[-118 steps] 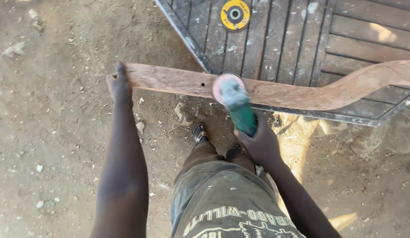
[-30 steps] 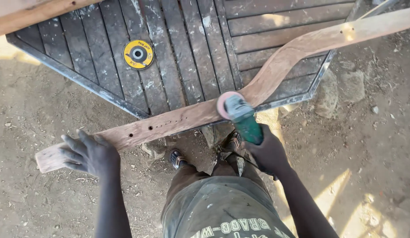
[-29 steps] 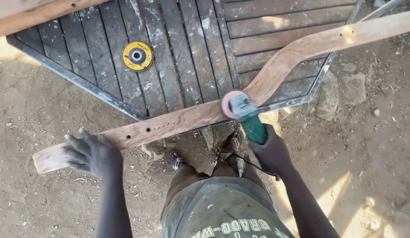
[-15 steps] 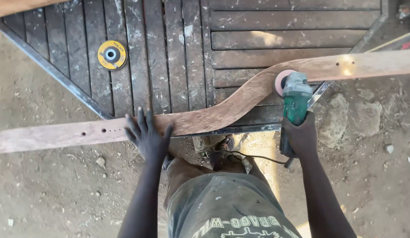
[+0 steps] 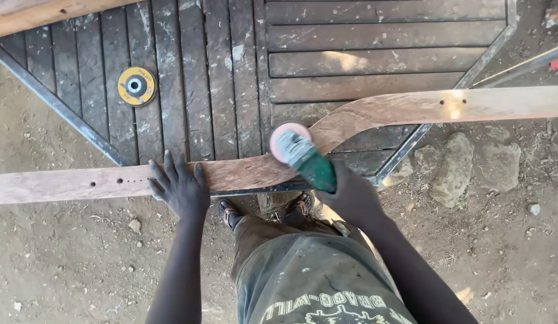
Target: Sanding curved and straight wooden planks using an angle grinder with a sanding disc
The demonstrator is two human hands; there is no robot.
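Both forearms bare, no sleeves, gloves, watch or rings seen. Left hand and right hand uncovered. Dark olive-grey garment worn over torso and legs, speckled with pale dust and paint flecks, pale printed lettering and line graphic across it. Dark open sandals worn, straps visible, feet partly hidden by garment.

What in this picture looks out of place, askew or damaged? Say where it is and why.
A yellow grinding disc lies loose on the dark slatted wooden panel, apart from the green angle grinder in the right hand. The long curved plank under the left hand overhangs the panel onto dirt at both ends.
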